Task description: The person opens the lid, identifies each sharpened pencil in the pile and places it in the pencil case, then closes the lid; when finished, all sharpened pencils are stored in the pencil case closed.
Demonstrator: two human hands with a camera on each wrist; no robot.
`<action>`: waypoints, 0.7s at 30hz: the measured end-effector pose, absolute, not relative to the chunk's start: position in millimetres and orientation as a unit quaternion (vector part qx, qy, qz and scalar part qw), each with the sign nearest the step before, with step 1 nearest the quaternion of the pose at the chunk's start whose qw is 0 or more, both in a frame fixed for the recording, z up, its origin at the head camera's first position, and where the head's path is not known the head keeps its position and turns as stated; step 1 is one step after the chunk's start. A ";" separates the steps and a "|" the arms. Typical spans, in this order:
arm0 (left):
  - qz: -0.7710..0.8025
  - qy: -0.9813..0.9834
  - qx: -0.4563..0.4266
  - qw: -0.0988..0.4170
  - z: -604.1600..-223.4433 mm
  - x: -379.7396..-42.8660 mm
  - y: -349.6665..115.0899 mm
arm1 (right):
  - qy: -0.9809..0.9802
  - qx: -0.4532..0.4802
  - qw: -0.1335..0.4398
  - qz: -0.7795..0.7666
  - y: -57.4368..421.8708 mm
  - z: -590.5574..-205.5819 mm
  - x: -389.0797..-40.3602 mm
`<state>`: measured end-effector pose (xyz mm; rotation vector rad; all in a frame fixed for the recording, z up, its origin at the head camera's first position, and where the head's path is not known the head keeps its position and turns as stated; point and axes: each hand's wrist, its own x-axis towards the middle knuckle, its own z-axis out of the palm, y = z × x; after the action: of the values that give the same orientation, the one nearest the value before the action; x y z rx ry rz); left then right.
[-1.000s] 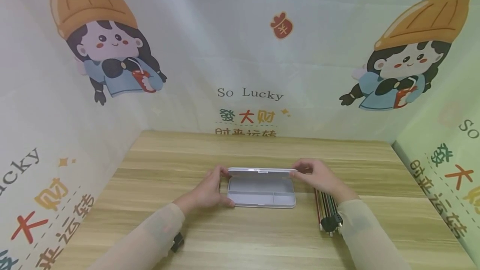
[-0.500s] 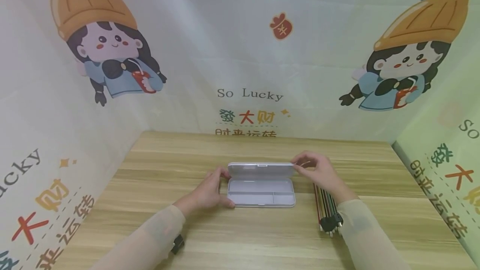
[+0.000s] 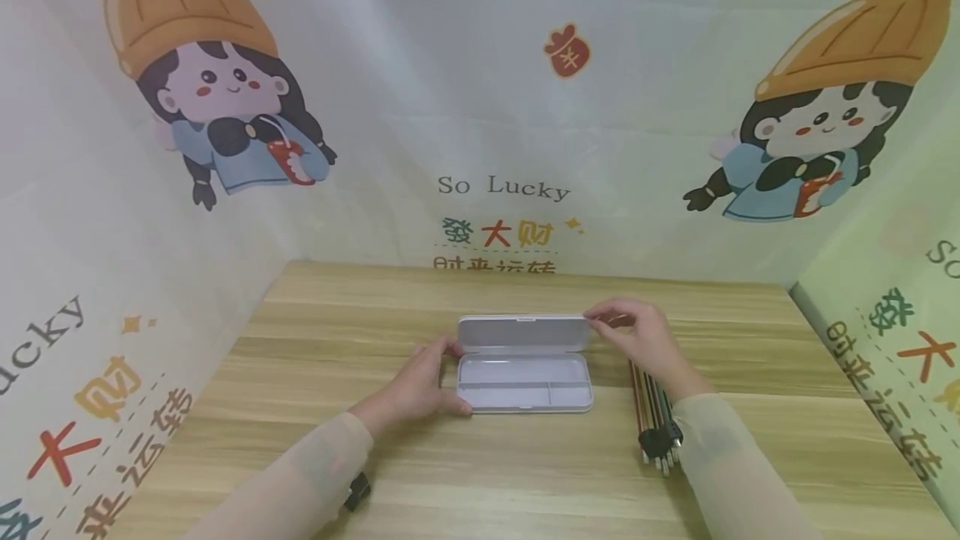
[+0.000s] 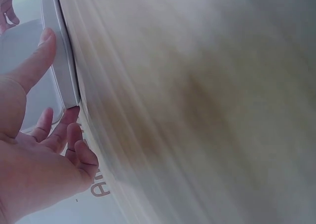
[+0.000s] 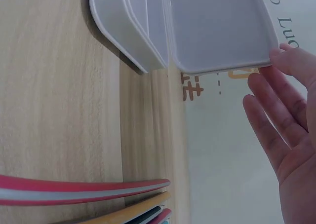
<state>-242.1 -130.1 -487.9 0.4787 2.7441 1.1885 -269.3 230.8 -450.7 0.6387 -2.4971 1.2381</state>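
Lying nearest on the surface (image 3: pixel 480 482), the pencils (image 3: pixel 656 413) point away from the person, right of the open case (image 3: pixel 522 372), whose long axis runs crosswise. The left grip (image 3: pixel 416 382) holds the case's left end between thumb and fingers. Farther, the right grip (image 3: pixel 643 338) pinches the right corner of the raised lid (image 3: pixel 525 335) (other fingers are free) and is nearer to the pencils, which lie below it.

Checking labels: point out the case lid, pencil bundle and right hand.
Case lid (image 3: pixel 525 336), head view: middle of its inner face.
Pencil bundle (image 3: pixel 657 411), head view: on the shafts.
Right hand (image 3: pixel 648 344), head view: middle of the hand.
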 end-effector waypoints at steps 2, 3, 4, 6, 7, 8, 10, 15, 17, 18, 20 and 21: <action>0.392 0.904 0.160 0.057 -487.1 -242.1 -129.9 | -0.862 0.220 0.142 0.433 230.6 -450.6 -270.2; 0.391 0.905 0.160 0.058 -486.7 -242.1 -129.9 | -0.862 0.219 0.142 0.434 230.6 -450.7 -270.8; 0.387 0.906 0.162 0.058 -486.6 -242.1 -130.0 | -0.862 0.219 0.140 0.435 230.5 -450.6 -271.0; 0.381 0.908 0.169 0.055 -486.9 -242.1 -130.5 | -0.861 0.221 0.135 0.438 229.9 -450.1 -271.6; 0.379 0.908 0.171 0.054 -486.6 -241.9 -130.7 | -0.861 0.222 0.133 0.438 229.6 -450.0 -272.2; 0.379 0.908 0.173 0.055 -486.4 -241.9 -130.9 | -0.861 0.223 0.131 0.438 229.3 -449.8 -272.9; 0.376 0.907 0.178 0.056 -486.1 -242.1 -131.0 | -0.863 0.219 0.123 0.439 228.4 -449.6 -274.2; 0.371 0.907 0.185 0.072 -482.2 -243.9 -129.9 | -0.868 0.208 0.110 0.437 227.5 -452.6 -278.5; 0.367 0.907 0.192 0.080 -480.5 -245.0 -129.5 | -0.867 0.210 0.109 0.439 227.5 -455.0 -280.7; 0.364 0.907 0.192 0.085 -480.0 -245.9 -129.4 | -0.866 0.212 0.110 0.440 227.2 -456.0 -281.7; 0.364 0.906 0.194 0.096 -480.4 -247.7 -128.6 | -0.864 0.214 0.108 0.443 227.1 -458.2 -283.1; 0.364 0.905 0.194 0.100 -480.9 -248.7 -128.4 | -0.864 0.214 0.106 0.444 227.0 -459.1 -283.9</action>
<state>-248.7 -128.4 -480.9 0.5737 2.6757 1.0773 -283.9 227.0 -459.1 0.6305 -2.5441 1.3087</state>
